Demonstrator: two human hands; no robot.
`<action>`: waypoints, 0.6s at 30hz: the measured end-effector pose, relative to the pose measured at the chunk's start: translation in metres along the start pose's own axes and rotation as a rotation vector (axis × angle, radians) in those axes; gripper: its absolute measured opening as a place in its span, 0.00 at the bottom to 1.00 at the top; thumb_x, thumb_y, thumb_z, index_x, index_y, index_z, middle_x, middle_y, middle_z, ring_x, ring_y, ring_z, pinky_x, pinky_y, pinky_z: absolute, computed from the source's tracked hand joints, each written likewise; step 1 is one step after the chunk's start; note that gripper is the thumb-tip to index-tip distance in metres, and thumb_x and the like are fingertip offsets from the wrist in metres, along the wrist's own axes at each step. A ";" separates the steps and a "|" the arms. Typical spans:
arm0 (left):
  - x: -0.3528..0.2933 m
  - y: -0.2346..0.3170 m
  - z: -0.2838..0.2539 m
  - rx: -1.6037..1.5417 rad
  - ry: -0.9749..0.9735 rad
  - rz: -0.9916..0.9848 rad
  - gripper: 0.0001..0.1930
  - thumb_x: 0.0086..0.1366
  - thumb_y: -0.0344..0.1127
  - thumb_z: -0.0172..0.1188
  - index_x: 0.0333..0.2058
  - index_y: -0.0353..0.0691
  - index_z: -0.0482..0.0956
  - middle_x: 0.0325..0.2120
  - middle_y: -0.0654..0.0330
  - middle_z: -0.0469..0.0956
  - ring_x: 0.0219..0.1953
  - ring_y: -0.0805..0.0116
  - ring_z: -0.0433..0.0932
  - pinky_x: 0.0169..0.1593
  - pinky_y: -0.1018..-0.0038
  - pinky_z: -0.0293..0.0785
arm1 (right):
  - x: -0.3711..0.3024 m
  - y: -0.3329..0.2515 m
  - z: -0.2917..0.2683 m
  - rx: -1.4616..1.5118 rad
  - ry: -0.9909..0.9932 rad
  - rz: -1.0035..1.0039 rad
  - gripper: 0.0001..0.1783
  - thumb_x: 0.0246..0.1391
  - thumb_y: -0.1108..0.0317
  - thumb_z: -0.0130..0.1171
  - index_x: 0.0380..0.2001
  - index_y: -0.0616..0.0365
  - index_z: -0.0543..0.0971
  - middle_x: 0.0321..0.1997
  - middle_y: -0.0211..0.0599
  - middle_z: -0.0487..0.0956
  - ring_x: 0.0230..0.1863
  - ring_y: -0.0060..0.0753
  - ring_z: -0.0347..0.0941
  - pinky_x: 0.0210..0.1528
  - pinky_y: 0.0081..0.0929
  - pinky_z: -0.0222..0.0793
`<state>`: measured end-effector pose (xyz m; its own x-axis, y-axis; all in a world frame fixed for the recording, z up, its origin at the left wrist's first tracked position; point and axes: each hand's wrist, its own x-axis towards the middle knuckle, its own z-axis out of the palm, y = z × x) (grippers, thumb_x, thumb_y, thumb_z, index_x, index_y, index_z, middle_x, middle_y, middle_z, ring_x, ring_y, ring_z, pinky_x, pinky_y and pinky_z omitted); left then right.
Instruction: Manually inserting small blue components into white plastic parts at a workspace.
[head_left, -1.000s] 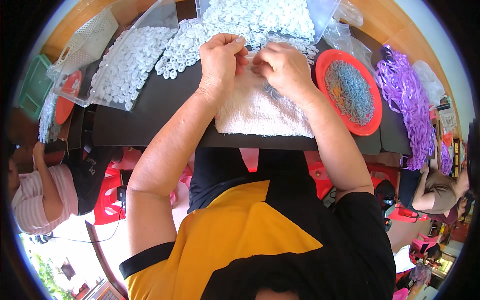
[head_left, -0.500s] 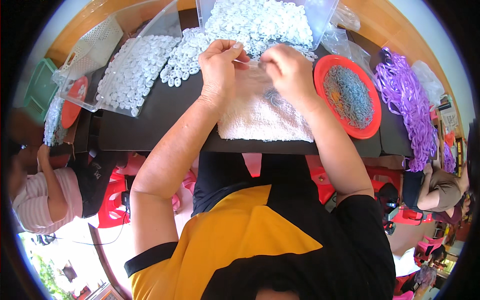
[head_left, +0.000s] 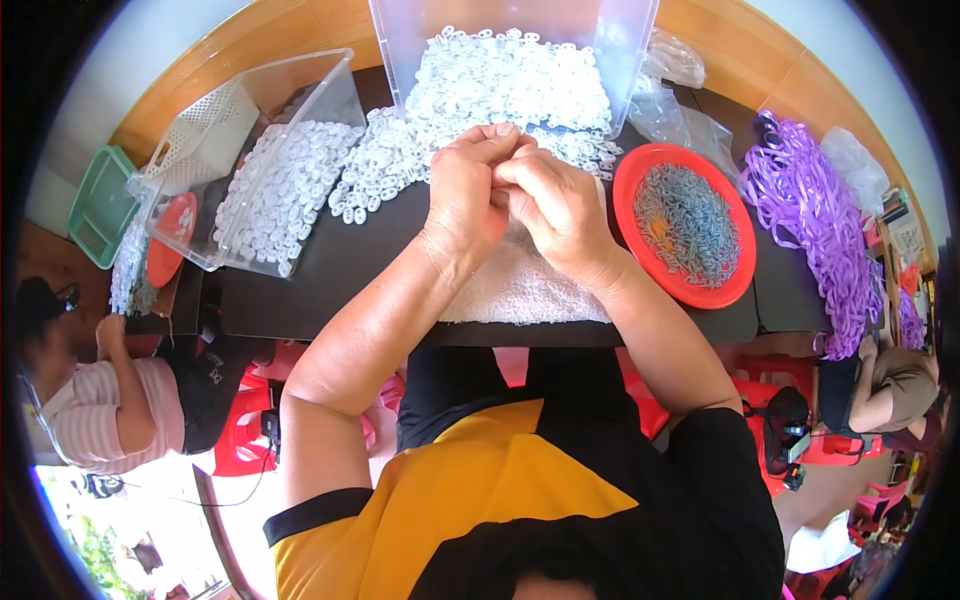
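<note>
Above the white towel [head_left: 525,290], my left hand [head_left: 462,195] and my right hand [head_left: 562,212] meet at the fingertips. Both are closed in a pinch. Whatever lies between the fingers is too small and too hidden to name. Just beyond them, small white plastic pieces with holes [head_left: 510,85] spill from a large clear plastic bin [head_left: 625,70] lying open toward me. To the right of my right hand, a red plate [head_left: 738,285] carries many tiny grey pieces [head_left: 690,225], with a few orange ones among them.
A second clear bin [head_left: 345,75] of white pieces tips open at the left. Purple ribbons [head_left: 805,220] lie heaped at the right, beside clear plastic bags [head_left: 665,110]. A green basket [head_left: 100,205] stands far left. People sit on both sides, one in a striped shirt [head_left: 120,415].
My hands, apart before with the right one blurred by motion, have come together at the fingertips. The whole view has shifted, so the table appears lower.
</note>
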<state>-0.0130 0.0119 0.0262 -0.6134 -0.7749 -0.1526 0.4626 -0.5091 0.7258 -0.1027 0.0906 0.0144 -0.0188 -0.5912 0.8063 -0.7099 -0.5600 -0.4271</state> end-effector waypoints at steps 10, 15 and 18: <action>0.001 -0.006 -0.005 0.007 -0.031 0.075 0.05 0.65 0.27 0.52 0.34 0.31 0.73 0.30 0.53 0.76 0.33 0.67 0.75 0.40 0.73 0.73 | -0.008 0.000 0.004 0.088 -0.019 0.259 0.05 0.53 0.76 0.60 0.34 0.61 0.75 0.29 0.38 0.79 0.29 0.33 0.79 0.32 0.24 0.73; 0.006 -0.006 -0.015 0.101 0.003 0.145 0.05 0.65 0.28 0.53 0.33 0.32 0.74 0.29 0.55 0.77 0.32 0.68 0.75 0.39 0.73 0.74 | -0.001 -0.011 -0.002 0.109 -0.070 0.381 0.05 0.54 0.76 0.59 0.35 0.62 0.75 0.30 0.37 0.79 0.30 0.25 0.76 0.34 0.21 0.71; 0.006 -0.006 -0.013 0.165 0.002 0.239 0.05 0.64 0.28 0.54 0.32 0.32 0.74 0.27 0.57 0.77 0.31 0.70 0.75 0.38 0.74 0.73 | 0.000 0.004 -0.011 0.240 0.129 0.493 0.03 0.58 0.76 0.56 0.35 0.64 0.76 0.30 0.30 0.76 0.33 0.18 0.70 0.38 0.18 0.68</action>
<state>-0.0110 0.0059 0.0121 -0.4979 -0.8665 0.0349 0.4833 -0.2438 0.8408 -0.1134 0.0943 0.0171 -0.4043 -0.7490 0.5250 -0.4158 -0.3607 -0.8349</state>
